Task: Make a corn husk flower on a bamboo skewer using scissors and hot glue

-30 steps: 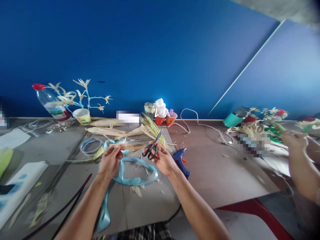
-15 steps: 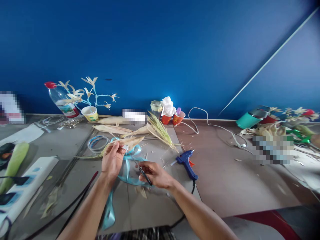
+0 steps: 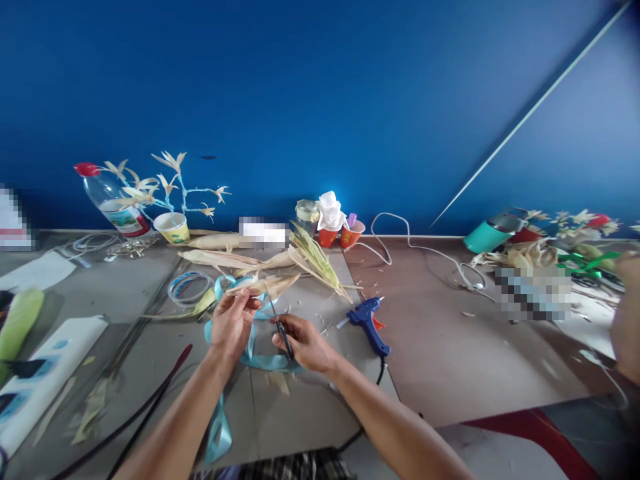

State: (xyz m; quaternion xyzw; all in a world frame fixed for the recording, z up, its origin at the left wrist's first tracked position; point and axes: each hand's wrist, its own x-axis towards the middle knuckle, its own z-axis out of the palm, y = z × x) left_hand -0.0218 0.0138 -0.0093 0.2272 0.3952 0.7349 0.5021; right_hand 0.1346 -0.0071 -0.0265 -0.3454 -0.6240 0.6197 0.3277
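My left hand (image 3: pixel 231 325) pinches the near end of a dried corn husk strip (image 3: pixel 265 285) that points away to the right, above a light blue ribbon (image 3: pixel 260 359) looped on the table. My right hand (image 3: pixel 300 342) is closed on black scissors (image 3: pixel 280 325), whose blades reach up to the husk just beside my left fingers. The ribbon's tail hangs off the near table edge between my forearms.
A blue glue gun (image 3: pixel 369 320) with its cord lies right of my hands. More husks (image 3: pixel 320 260), a wire coil (image 3: pixel 187 285), cups (image 3: pixel 343 233), a bottle (image 3: pixel 110 200) and a husk-flower branch (image 3: pixel 173 183) line the back. Another person's arm (image 3: pixel 627 320) is at the right edge.
My right hand lowered the scissors from an upright hold, then brought the blades up to the husk. My left hand kept hold of the husk throughout.
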